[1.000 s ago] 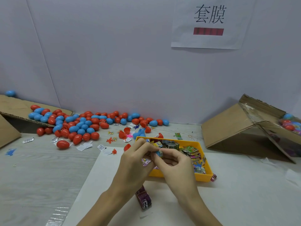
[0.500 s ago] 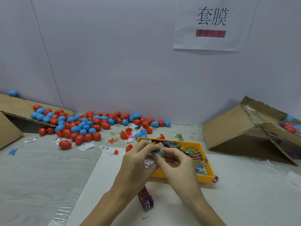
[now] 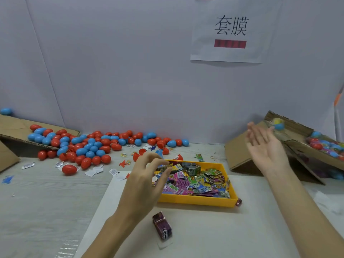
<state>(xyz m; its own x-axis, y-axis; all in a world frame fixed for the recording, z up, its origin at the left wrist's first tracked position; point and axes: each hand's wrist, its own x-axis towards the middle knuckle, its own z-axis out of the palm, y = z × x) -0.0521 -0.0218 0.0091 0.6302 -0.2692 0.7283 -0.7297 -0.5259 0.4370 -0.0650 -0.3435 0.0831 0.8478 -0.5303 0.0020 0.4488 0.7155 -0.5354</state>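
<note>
Letting go, our right hand (image 3: 264, 146) is now spread open, and the sleeved egg (image 3: 278, 124) we pinched a moment ago blurs above the cardboard box (image 3: 240, 151). Our left hand (image 3: 147, 175), loosely curled and empty, hovers over the yellow tray (image 3: 195, 201); that egg looks finished.

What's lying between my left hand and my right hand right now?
Head view: the yellow tray, heaped with printed film sleeves, lies between the left hand and the right hand.
</note>
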